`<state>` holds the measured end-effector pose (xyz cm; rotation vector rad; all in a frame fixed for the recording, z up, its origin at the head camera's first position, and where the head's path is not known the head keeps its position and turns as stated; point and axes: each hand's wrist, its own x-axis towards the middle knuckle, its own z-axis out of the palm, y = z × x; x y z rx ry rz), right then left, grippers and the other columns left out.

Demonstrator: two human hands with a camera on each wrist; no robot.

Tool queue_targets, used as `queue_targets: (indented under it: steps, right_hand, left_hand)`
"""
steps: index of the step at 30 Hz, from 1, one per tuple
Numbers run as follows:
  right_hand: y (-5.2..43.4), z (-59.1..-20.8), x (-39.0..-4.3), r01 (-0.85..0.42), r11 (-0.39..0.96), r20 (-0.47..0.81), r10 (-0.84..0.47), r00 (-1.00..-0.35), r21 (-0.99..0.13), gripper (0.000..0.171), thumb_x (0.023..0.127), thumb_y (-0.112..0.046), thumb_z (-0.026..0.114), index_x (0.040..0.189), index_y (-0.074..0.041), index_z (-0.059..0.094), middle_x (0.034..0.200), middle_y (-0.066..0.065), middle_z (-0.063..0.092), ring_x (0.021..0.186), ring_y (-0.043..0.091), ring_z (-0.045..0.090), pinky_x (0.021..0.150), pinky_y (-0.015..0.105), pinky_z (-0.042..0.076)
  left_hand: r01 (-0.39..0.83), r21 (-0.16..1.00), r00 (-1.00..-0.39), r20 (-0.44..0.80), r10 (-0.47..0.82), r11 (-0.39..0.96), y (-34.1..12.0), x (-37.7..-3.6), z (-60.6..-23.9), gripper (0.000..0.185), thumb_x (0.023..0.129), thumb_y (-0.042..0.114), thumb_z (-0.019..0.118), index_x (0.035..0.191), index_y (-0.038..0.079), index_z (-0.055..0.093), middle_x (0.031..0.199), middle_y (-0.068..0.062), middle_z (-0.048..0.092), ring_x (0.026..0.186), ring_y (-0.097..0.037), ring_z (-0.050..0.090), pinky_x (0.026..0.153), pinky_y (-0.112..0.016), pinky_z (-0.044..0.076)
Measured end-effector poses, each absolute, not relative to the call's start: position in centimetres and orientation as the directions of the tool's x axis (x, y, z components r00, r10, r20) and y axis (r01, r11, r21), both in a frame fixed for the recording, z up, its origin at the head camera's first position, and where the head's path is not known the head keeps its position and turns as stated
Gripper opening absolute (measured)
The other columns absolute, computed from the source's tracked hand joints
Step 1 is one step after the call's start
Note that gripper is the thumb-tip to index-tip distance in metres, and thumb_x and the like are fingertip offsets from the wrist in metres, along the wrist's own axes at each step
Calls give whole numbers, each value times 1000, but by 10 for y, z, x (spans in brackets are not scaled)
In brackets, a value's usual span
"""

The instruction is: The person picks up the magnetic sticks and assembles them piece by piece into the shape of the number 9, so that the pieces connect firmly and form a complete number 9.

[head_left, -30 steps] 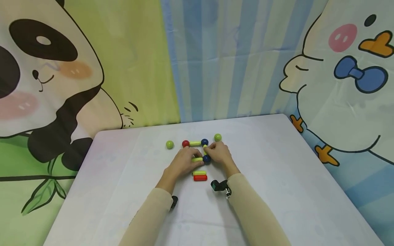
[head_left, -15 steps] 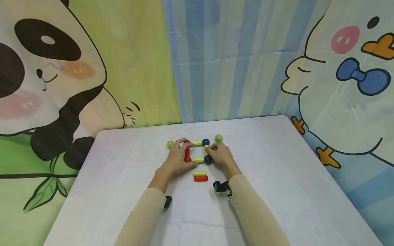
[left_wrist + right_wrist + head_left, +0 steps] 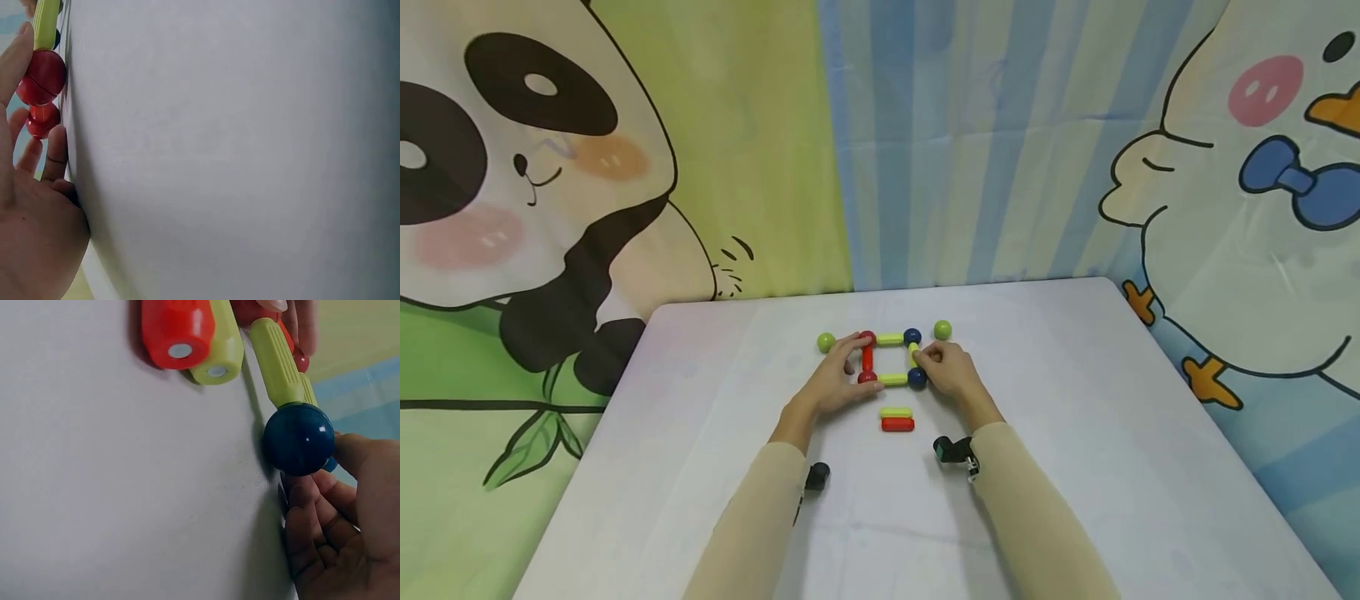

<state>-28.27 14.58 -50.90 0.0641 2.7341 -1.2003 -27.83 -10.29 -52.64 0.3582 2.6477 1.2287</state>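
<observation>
Both hands braced the square frame (image 3: 891, 360) near the table's (image 3: 1075, 433) centre: left hand (image 3: 835, 383) with relaxed fingers against the red rod (image 3: 867, 358) at nine o'clock, right hand (image 3: 951, 373) pinching the yellow rod (image 3: 913, 356) at three o'clock. Light, rigid and smooth, it probably separates at the balls, so corners looked safest. Spare rods (image 3: 897, 418) lay at six o'clock; green balls (image 3: 942, 330) flanked the top.
</observation>
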Motion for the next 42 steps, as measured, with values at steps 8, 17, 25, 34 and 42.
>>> queue_targets:
  steps: [8, 17, 25, 34, 42]
  right_hand:
    - [156, -511, -263, 35, 574, -104, -88, -991, -818, 44, 102, -38, 62, 132, -6, 59, 110, 10, 66, 98, 24, 61, 89, 40, 49]
    - [155, -503, -246, -36, 529, -40, -132, -990, -848, 42, 99, -27, 68, 133, -6, 56, 113, 11, 62, 105, 26, 61, 94, 42, 48]
    - [144, -493, -239, -198, 556, 84, -225, -971, -807, 36, 96, -17, 72, 128, -4, 61, 112, 10, 63, 101, 28, 58, 91, 44, 49]
    - [140, -492, -235, -382, 598, 151, -400, -904, -705, 25, 93, -12, 75, 117, -5, 70, 110, 8, 68, 102, 25, 61, 94, 42, 52]
    - [139, -496, -232, -451, 641, 109, -499, -860, -621, 16, 90, -11, 77, 106, -11, 75, 106, -1, 71, 102, 22, 61, 95, 42, 50]
  left_hand:
    - [110, 783, -946, -105, 305, 612, -110, -282, -525, 87, 84, 43, 85, 157, 30, 41, 163, 1, 33, 112, -23, 50, 93, -41, 45]
    - [122, 774, -951, -88, 296, 621, -101, -278, -528, 83, 83, 47, 85, 153, 33, 42, 150, -1, 38, 106, -22, 47, 82, -36, 43]
    - [109, 773, -952, -99, 289, 625, -101, -279, -526, 86, 81, 50, 85, 153, 34, 42, 164, 3, 30, 110, -24, 49, 86, -39, 47]
    - [94, 777, -953, -110, 282, 623, -105, -283, -526, 72, 92, 49, 74, 155, 34, 42, 148, -2, 42, 109, -25, 49, 85, -39, 45]
    - [80, 781, -954, -121, 276, 619, -104, -281, -523, 67, 95, 47, 70, 154, 32, 43, 142, -4, 45, 106, -24, 49, 80, -37, 44]
